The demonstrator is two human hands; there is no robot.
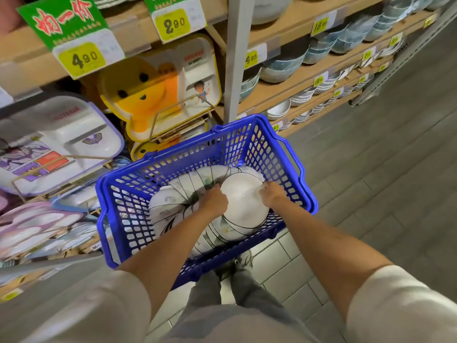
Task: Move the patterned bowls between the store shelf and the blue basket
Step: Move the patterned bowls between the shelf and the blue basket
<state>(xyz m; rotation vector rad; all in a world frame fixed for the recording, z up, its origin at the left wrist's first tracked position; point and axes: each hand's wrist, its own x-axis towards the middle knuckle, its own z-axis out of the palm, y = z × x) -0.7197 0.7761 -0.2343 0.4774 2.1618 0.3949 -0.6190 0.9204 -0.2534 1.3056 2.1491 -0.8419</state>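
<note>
- My L hand [213, 199] & R hand [272, 195] both reach down into the blue basket [291, 154], fingers clamped on opposite rims of the top patterned bowl [243, 203].
- That bowl sits open side up on more nested bowls [173, 194] lying tipped on their sides inside the basket.
- Basket on floor by my shoe [243, 261].
- Beyond: kids' trays [158, 90] w/ price tags [82, 59]; store shelf [309, 78] w/ more bowls far R.

One head-worn view looks steeply down from above and behind the hands, close over the blue basket [202, 154], store shelf [284, 90] rising beyond them.
</note>
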